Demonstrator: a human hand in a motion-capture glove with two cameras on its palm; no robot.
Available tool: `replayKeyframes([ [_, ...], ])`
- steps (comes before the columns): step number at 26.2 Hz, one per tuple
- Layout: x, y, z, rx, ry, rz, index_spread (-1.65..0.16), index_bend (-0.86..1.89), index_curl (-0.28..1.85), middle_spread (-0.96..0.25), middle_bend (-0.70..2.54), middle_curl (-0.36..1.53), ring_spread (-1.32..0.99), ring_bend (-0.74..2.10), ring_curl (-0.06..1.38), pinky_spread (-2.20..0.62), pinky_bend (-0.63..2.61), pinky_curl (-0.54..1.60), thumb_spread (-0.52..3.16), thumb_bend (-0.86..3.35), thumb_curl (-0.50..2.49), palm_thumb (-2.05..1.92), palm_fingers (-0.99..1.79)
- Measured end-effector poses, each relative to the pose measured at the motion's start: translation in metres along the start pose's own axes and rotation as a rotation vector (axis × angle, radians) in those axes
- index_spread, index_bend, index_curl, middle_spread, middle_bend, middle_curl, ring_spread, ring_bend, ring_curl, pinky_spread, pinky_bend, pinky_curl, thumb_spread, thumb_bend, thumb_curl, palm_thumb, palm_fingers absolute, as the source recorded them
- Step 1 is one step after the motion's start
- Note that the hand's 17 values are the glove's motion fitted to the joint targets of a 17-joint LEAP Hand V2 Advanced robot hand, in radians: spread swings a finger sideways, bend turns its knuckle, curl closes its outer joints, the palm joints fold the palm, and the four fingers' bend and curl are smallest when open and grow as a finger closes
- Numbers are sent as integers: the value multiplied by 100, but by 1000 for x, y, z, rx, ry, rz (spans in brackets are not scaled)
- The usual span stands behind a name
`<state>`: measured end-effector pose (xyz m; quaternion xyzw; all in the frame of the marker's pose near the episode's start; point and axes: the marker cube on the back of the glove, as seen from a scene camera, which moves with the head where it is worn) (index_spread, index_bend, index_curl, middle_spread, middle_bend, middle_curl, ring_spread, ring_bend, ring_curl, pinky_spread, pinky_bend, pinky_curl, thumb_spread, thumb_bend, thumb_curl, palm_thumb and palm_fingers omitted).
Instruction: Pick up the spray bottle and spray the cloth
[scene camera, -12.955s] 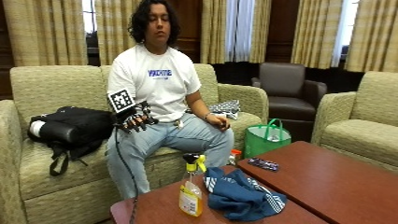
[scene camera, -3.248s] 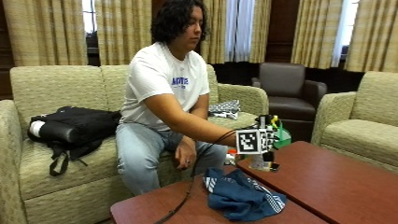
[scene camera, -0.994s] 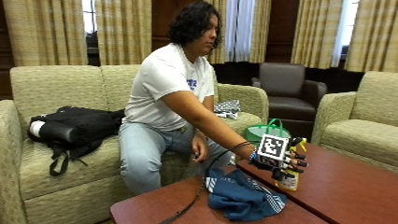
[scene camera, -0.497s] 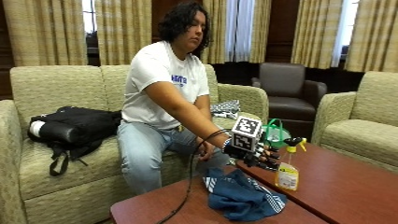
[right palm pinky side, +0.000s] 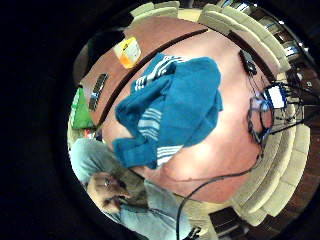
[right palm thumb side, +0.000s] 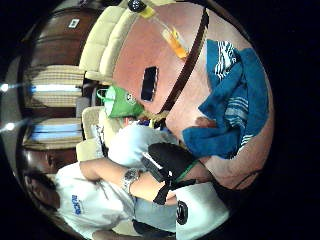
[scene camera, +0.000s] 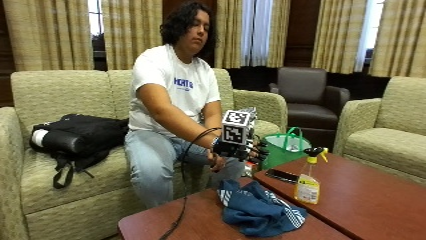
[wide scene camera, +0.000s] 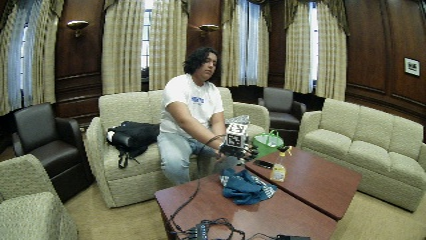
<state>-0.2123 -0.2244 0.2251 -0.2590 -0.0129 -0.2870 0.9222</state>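
The spray bottle (scene camera: 308, 177) stands upright on the counter (scene camera: 373, 200), just beside the blue cloth (scene camera: 259, 210). The gloved right hand (scene camera: 256, 150) hovers above the cloth, its grip spread and empty, so spraying looks finished

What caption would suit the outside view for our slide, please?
Gloved right hand raised above the blue cloth; spray bottle stands beside it.

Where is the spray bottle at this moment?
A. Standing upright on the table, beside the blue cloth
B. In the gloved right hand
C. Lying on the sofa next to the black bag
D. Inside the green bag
A. The spray bottle stands upright on the table, apart from the gloved right hand, with the blue cloth beside it.
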Motion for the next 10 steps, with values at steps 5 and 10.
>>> replayKeyframes([
  [5,-9,27,-7,-14,29,-66,-47,12,26,-21,20,37,-21,37,32,12,38,35,86,-4,38,41,26],
  [10,-18,44,-9,-23,77,-114,-48,11,25,-20,19,36,-21,38,32,13,40,36,87,-4,37,40,27],
])
